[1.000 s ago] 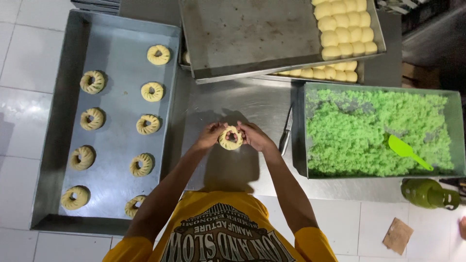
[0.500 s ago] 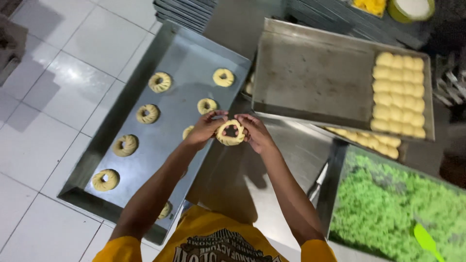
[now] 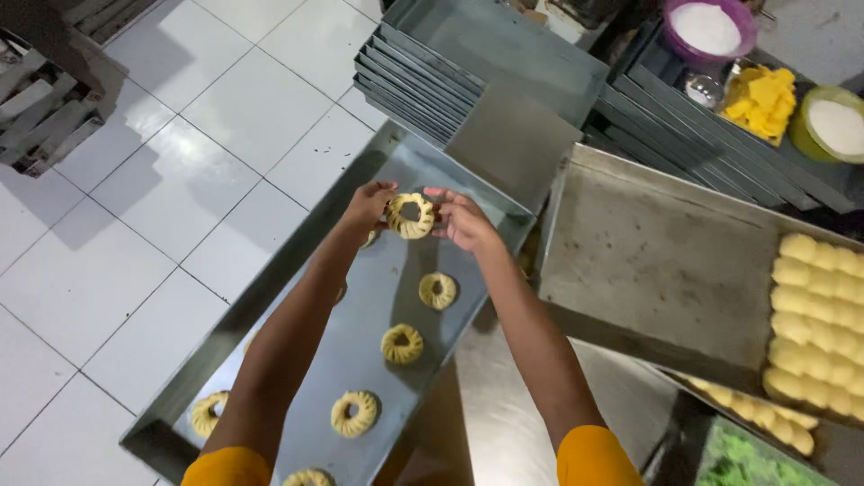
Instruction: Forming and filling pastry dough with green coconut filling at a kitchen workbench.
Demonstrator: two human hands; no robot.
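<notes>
fingers (image 3: 389,200) around flat-held dough ring (image 3: 410,216)

Dough ring (image 3: 410,216): pale yellow, twisted rope pattern, open hole in the middle, raw. Held off the tray, tilted up toward the camera, pinched at both sides in the grip of the left hand (image 3: 369,205) and right hand (image 3: 461,219). It sits between the two grips, fingertips touching its left and right edges, above the tray's far end.

White tiled floor (image 3: 180,180) carries a metal tray (image 3: 297,279) of dough rings (image 3: 402,343).
</notes>
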